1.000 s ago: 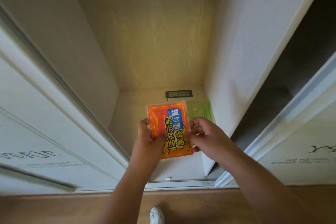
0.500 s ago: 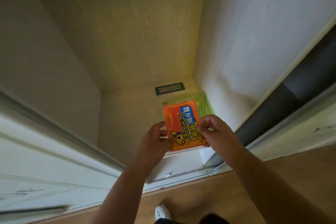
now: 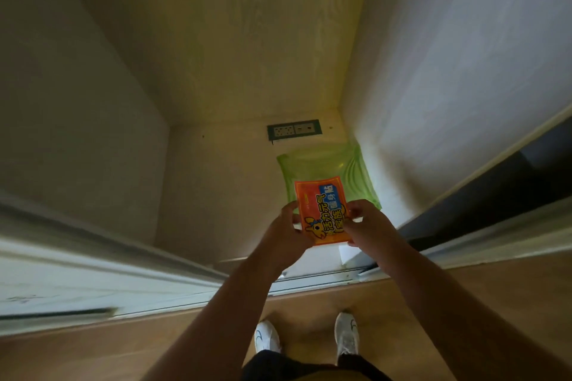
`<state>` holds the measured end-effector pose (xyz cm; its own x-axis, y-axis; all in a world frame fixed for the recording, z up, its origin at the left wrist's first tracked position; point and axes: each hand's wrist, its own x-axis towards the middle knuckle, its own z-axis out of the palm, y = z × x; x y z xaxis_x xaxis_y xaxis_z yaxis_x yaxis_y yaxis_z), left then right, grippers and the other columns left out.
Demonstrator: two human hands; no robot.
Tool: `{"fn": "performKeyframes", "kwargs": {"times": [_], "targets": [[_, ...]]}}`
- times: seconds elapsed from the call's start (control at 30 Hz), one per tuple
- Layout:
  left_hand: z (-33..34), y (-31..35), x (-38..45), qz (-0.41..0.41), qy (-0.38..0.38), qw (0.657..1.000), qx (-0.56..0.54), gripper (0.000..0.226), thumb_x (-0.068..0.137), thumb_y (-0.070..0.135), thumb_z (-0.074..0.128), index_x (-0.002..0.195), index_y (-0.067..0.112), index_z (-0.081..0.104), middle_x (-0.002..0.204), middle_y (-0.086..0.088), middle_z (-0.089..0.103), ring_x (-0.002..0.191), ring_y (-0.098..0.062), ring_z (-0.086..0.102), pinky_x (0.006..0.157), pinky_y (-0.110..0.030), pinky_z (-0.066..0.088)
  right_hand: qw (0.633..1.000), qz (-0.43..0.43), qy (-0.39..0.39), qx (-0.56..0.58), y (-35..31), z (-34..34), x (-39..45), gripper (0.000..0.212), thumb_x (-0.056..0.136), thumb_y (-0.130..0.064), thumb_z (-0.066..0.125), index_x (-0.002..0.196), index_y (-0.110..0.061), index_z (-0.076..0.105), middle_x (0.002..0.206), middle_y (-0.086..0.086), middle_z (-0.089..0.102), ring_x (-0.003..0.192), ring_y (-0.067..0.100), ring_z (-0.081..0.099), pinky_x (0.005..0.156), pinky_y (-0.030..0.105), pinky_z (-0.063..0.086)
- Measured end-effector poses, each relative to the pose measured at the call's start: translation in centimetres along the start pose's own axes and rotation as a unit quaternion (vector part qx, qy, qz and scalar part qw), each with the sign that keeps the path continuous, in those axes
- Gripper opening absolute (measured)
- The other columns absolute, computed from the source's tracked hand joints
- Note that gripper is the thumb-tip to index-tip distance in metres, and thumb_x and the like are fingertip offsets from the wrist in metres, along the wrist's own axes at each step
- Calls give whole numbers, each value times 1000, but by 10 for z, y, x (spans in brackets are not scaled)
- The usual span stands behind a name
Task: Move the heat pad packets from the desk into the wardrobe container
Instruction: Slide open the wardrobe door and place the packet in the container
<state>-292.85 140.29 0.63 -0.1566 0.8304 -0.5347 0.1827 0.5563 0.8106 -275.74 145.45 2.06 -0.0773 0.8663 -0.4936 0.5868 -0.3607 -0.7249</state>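
An orange heat pad packet (image 3: 322,210) with yellow and blue lettering is held in the air over the wardrobe floor. My left hand (image 3: 286,233) grips its left edge and my right hand (image 3: 370,226) grips its right edge. Beneath and behind it, a translucent green container (image 3: 334,161) lies on the wardrobe floor against the right wall. The packet overlaps the container's near part in view.
The wardrobe's side walls (image 3: 93,102) close in left and right, and a sliding door track (image 3: 309,278) runs along the front. A socket plate (image 3: 294,128) sits at the back of the floor. My white shoes (image 3: 267,335) stand on the wooden floor.
The camera has tilted down and to the right, bringing my shoes into view. Both hands have carried the packet to the right, above the green container.
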Motion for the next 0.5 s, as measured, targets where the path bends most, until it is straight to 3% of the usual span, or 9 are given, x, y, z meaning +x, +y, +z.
{"fn": "performKeyframes", "kwargs": {"times": [0.07, 0.17, 0.23, 0.33, 0.5], "targets": [[8, -5, 13, -11, 6, 1000, 10, 104, 55, 30, 86, 149, 22, 43, 113, 3, 66, 98, -28, 72, 87, -50, 60, 1000, -1, -3, -15, 5, -1, 13, 27, 91, -3, 61, 116, -16, 62, 98, -7, 60, 86, 31, 69, 86, 57, 60], [21, -11, 27, -41, 19, 999, 11, 94, 73, 13, 89, 153, 13, 39, 119, 0, 64, 100, -23, 67, 84, -38, 58, 999, 10, -12, -34, 20, -1, 32, 35, 89, -9, 65, 123, -17, 65, 109, -2, 65, 96, 28, 71, 87, 55, 60], [29, -18, 38, -60, 26, 998, 10, 91, 75, 13, 89, 152, 11, 40, 122, -3, 64, 103, -27, 69, 85, -40, 59, 999, 23, -18, -36, 31, 0, 45, 41, 89, -11, 66, 130, -17, 63, 115, 1, 66, 97, 25, 70, 89, 52, 60], [39, -25, 52, -78, 22, 996, 20, 89, 72, 17, 91, 148, 10, 45, 120, -5, 66, 106, -30, 70, 88, -44, 60, 998, 52, -20, -18, 43, 1, 57, 47, 91, -7, 64, 137, -15, 56, 114, 2, 65, 101, 28, 70, 88, 49, 60], [53, -43, 75, -92, 34, 995, 24, 99, 49, 37, 86, 140, 13, 55, 111, -1, 70, 102, -30, 72, 87, -48, 61, 996, 75, -26, -33, 59, 5, 75, 48, 89, -8, 66, 136, -16, 57, 126, 6, 70, 105, 31, 71, 94, 50, 58]]}}
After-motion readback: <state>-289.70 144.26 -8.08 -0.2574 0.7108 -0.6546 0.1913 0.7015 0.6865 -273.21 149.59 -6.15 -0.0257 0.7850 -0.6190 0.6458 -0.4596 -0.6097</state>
